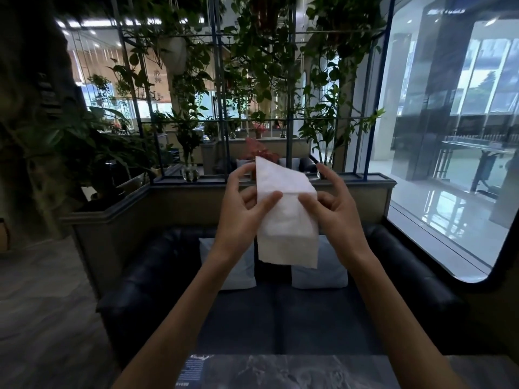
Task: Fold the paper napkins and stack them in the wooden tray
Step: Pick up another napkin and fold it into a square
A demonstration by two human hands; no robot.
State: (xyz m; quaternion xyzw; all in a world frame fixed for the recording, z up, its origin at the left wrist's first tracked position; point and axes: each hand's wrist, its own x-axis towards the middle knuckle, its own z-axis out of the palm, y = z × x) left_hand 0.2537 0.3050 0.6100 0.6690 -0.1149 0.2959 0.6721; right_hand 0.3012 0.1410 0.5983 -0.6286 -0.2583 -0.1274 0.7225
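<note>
A white paper napkin [286,220] is held up in the air in front of me, partly folded, its lower edge hanging free. My left hand [243,209] pinches its left side, thumb on the front near the middle. On the napkin's right side my right hand [334,209] grips it, thumb pressed on the front and fingers behind. Both thumbs meet near the napkin's middle crease. The wooden tray is out of view.
A dark marbled table [286,372] edge shows at the bottom. Beyond it stands a black sofa [157,270] with two pale cushions [241,270]. Behind are a planter ledge, a metal grid with climbing plants, and a large window [455,136] at right.
</note>
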